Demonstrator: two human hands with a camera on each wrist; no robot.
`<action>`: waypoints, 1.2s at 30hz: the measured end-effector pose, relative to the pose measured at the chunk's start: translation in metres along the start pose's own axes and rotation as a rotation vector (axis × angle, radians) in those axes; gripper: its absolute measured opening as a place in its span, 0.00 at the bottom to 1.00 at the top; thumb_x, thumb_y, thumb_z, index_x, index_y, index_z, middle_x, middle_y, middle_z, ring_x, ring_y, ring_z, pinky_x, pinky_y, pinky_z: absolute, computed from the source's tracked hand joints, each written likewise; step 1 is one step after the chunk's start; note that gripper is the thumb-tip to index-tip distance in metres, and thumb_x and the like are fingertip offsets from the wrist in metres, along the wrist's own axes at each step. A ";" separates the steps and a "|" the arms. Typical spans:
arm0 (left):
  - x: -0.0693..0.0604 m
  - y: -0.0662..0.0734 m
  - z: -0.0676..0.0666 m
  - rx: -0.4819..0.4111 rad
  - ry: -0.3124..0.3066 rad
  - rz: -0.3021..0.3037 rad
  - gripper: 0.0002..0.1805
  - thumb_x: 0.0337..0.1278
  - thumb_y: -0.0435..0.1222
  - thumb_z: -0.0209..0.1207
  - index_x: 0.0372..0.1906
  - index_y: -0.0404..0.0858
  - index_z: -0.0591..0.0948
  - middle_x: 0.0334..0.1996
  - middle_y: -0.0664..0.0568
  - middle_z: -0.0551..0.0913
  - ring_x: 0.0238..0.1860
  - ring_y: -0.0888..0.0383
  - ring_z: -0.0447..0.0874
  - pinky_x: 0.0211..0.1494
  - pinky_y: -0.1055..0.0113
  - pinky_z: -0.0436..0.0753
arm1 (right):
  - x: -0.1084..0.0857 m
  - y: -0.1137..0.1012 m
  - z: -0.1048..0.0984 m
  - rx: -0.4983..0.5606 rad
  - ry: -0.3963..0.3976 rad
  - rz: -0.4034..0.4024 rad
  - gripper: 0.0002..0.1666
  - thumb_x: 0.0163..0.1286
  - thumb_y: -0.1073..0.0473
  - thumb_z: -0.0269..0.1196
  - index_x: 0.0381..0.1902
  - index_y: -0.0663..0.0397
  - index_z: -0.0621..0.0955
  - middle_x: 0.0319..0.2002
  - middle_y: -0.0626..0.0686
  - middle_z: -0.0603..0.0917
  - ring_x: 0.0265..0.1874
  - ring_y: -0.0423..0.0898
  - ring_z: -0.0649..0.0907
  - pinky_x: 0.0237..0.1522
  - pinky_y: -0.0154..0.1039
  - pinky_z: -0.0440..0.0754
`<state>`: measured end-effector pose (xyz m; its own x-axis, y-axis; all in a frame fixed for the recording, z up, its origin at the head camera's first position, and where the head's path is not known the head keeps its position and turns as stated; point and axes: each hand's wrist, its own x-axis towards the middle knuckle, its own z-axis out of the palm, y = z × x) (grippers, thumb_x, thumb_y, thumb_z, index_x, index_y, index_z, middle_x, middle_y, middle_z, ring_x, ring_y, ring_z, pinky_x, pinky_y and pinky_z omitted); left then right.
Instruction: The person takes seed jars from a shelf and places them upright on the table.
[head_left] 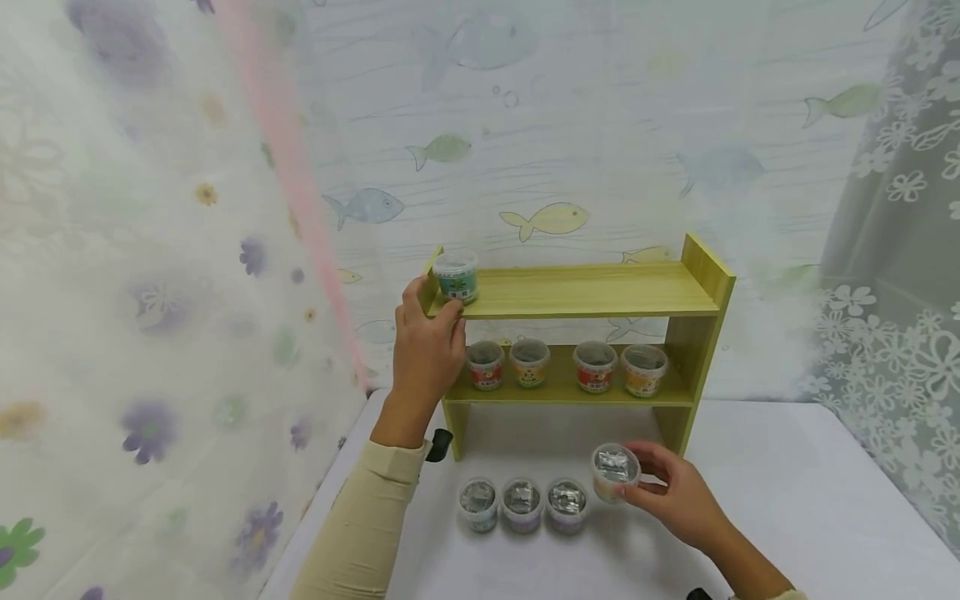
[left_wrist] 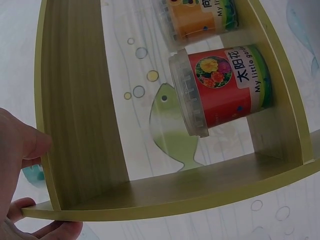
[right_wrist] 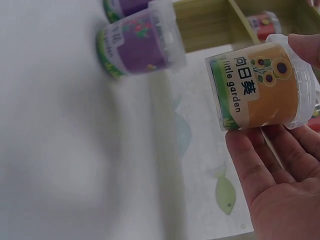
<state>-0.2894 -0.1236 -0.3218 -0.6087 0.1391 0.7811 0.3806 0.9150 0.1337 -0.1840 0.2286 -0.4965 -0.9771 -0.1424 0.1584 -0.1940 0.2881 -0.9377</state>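
Note:
A teal-labelled plastic planting cup (head_left: 457, 282) stands at the left end of the top board. My left hand (head_left: 429, 346) is beside it, thumb at the board's front edge and fingers about the side panel; whether they press the cup is unclear. In the left wrist view, this hand's thumb (left_wrist: 35, 145) is near the board, with a sliver of teal cup (left_wrist: 31, 176) behind. My right hand (head_left: 675, 496) holds an orange sunflower-labelled cup (right_wrist: 260, 85) between thumb and fingers, above the table. Silver packaging shows inside that cup (head_left: 615, 468) from above.
The yellow-green wooden shelf (head_left: 585, 292) stands on a white-covered table (head_left: 780, 500). Several red-labelled and orange or yellow-labelled cups (head_left: 595, 368) line its middle board. Three cups (head_left: 522, 506) stand in a row on the table in front. Patterned curtains hang behind and at the sides.

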 end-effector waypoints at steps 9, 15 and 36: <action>0.001 -0.001 0.001 -0.012 0.006 0.008 0.12 0.71 0.40 0.62 0.55 0.44 0.86 0.74 0.36 0.59 0.56 0.37 0.71 0.54 0.45 0.83 | -0.007 0.016 0.004 0.022 0.007 0.016 0.37 0.60 0.59 0.78 0.65 0.63 0.76 0.57 0.63 0.84 0.50 0.33 0.85 0.48 0.31 0.86; 0.001 0.000 0.001 -0.020 0.006 0.006 0.11 0.71 0.40 0.62 0.53 0.45 0.85 0.74 0.37 0.59 0.56 0.37 0.72 0.52 0.45 0.83 | -0.012 0.025 0.008 0.011 -0.004 -0.002 0.36 0.61 0.61 0.77 0.65 0.63 0.76 0.56 0.63 0.85 0.49 0.33 0.85 0.47 0.32 0.86; 0.000 -0.001 0.000 -0.020 -0.002 -0.002 0.12 0.72 0.40 0.62 0.54 0.45 0.86 0.75 0.37 0.59 0.57 0.37 0.71 0.53 0.46 0.84 | -0.015 0.042 0.017 -0.045 0.004 0.102 0.37 0.56 0.57 0.80 0.61 0.59 0.78 0.56 0.59 0.85 0.49 0.40 0.87 0.51 0.32 0.84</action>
<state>-0.2898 -0.1246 -0.3223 -0.6107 0.1381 0.7797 0.3934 0.9075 0.1474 -0.1761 0.2268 -0.5437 -0.9922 -0.1068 0.0645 -0.0976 0.3427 -0.9344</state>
